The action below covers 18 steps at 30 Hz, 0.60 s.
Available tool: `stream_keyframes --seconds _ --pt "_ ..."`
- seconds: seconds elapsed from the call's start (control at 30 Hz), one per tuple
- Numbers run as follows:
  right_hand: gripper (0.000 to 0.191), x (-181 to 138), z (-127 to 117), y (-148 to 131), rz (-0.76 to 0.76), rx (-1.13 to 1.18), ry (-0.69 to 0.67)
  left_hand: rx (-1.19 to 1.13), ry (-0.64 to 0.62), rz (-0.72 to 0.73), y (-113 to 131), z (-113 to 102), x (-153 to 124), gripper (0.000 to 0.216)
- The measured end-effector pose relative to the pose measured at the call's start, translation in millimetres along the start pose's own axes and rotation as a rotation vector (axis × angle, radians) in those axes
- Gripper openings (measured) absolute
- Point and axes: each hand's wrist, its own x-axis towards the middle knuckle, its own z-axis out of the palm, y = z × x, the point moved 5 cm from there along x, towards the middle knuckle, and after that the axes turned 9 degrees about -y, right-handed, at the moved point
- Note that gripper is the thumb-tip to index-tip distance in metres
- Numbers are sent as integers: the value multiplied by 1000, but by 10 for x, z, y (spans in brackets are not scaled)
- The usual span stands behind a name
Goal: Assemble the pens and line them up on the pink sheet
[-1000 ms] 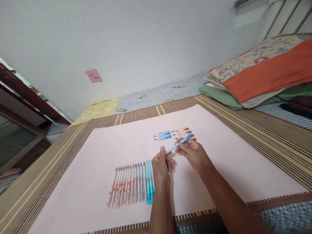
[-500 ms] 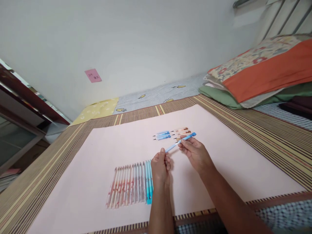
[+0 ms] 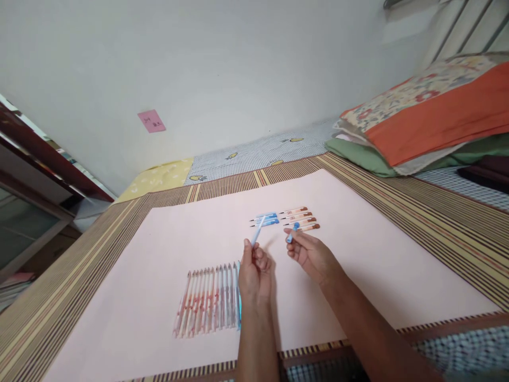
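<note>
My left hand is closed on the lower end of a pale blue pen, which points up and away. Between the thumb and fingers of my right hand is a blue pen cap, apart from the pen. Beyond my hands lie two blue pens with dark tips. Beside them several brown-ended pens are stacked in parallel, partly behind the cap. A row of slim pens, pinkish to pale blue, lies left of my left wrist; my forearm hides its right end.
A large pale pink sheet covers the striped mat. Folded fabric and an orange-edged floral cushion are piled at the right. Behind the mat stands a white wall with a pink note on it.
The blue cap has come off the pen. My left hand has tilted the pen more upright, and my right hand has moved slightly down with the cap.
</note>
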Motion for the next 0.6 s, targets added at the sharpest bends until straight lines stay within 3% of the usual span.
stream_keyframes --seconds 0.17,0.23,0.33,0.43,0.53,0.6 --pt "34 20 25 143 116 -221 -64 -61 27 29 171 -52 7 38" --pt "28 34 -32 88 128 -491 -69 -66 18 22 170 -56 7 38" --pt "7 36 -116 -125 -26 -1078 -27 -38 6 4 114 -44 5 35" --pt "8 20 -169 -254 -147 -1498 24 -13 -8 -12 53 -17 -5 32" --pt "4 5 -211 -316 -186 -1598 136 34 -30 -30 13 15 -21 31" --pt "9 -27 -159 -380 -297 -1513 196 73 -52 -33 -15 37 -31 31"
